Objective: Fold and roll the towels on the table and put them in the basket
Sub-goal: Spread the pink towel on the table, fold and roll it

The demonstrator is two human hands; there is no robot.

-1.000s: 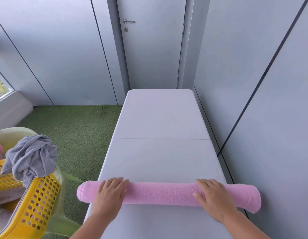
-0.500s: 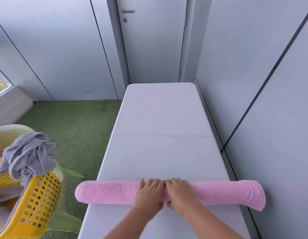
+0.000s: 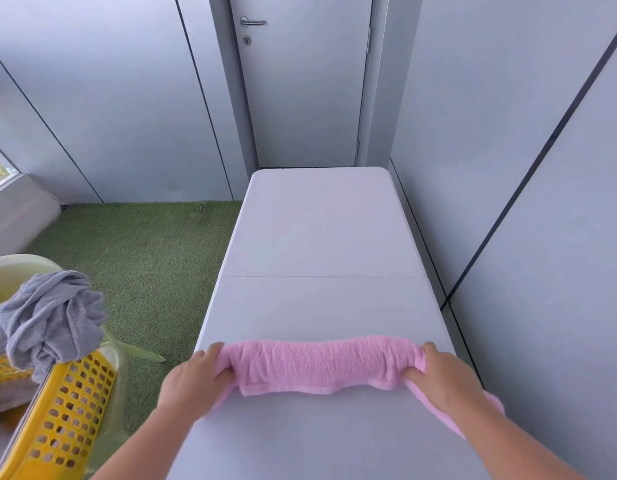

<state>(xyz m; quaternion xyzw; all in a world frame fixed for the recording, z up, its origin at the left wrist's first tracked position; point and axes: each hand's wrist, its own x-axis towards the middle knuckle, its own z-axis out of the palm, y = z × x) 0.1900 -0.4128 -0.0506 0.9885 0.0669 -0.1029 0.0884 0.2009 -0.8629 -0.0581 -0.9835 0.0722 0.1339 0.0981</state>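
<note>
Half a second ago I had both hands pressed side by side on the middle of the roll; now they have gone out to its ends. My left hand [image 3: 193, 379] grips the left end of the pink towel [image 3: 321, 362], fingers curled over it and thumb tucked under, and my right hand [image 3: 445, 379] grips the right end likewise. The roll lies across the table [image 3: 321, 237] close to its near edge. It has bunched shorter and no longer overhangs the left edge, though a loose flap trails under my right hand. I judge the rolling finished; the lift to the yellow basket [image 3: 68, 410], off the left edge under the grey towel [image 3: 47, 320], comes next.
</note>
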